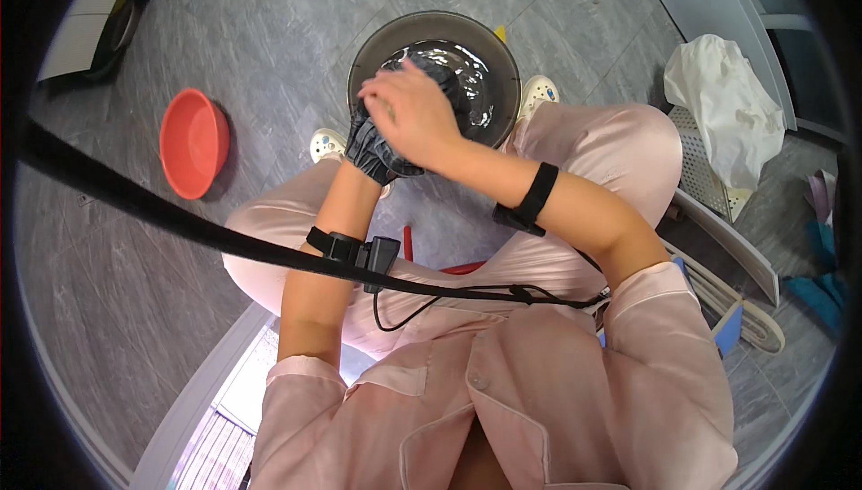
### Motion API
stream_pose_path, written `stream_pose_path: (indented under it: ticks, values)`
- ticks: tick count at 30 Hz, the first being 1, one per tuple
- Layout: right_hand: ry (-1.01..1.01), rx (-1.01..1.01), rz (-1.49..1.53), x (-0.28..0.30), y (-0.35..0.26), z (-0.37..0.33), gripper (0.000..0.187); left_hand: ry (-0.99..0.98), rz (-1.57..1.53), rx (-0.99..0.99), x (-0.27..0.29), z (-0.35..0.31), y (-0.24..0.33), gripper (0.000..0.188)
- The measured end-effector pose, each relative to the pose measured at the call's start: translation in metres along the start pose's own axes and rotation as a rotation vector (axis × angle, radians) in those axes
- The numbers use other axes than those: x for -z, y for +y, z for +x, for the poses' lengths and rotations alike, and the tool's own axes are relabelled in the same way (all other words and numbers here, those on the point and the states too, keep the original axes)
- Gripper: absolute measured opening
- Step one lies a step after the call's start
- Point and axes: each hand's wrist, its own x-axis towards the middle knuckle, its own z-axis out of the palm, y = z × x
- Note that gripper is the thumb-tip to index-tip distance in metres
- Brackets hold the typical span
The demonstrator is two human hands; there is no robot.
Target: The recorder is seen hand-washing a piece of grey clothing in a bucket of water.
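A grey round basin (492,57) with water and dark wet cloth (453,73) stands on the floor between my feet. My right hand (413,113) is curled over a bunched part of the dark cloth (373,151) at the basin's near left rim. My left hand is almost wholly hidden under the right one and the cloth; it seems to grip the same bunch from below. Both forearms wear black wrist straps, and I sit with knees apart in pink clothing.
A red plastic bowl (191,142) lies on the grey tiled floor to the left. A white cloth (723,104) is heaped on a perforated white rack (700,176) to the right. A black cable (162,212) crosses the view. A red stool edge (462,267) shows beneath me.
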Motion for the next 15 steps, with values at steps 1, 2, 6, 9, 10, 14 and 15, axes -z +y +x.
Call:
stream_pose_path:
  ticks: [1,2,6,9,10,14,15]
  values:
    - [-0.008,0.013,-0.017,0.0,0.003,0.0,0.015,-0.114,-0.034,0.087,0.003,0.004,0.004,0.048]
    - [-0.017,0.03,-0.029,0.001,0.007,0.002,0.017,-0.228,-0.064,0.178,0.007,0.007,0.007,0.047]
    - [0.061,-0.521,0.086,0.015,0.04,0.019,0.018,-0.084,-0.276,-0.012,0.027,0.018,0.011,0.048]
    - [0.108,-0.003,-0.086,0.001,0.003,0.003,0.012,0.001,-0.29,0.113,-0.014,0.005,-0.002,0.05]
    - [0.086,0.1,0.046,-0.007,-0.006,0.001,0.012,0.004,-0.29,0.117,-0.024,0.002,-0.006,0.05]
    - [-0.046,-0.078,-0.063,0.01,0.026,0.018,0.019,0.114,-0.093,-0.061,0.005,0.005,0.006,0.048]
    - [0.021,-0.239,-0.081,0.014,0.04,0.021,0.022,-0.077,-0.347,0.026,0.035,0.02,0.018,0.046]
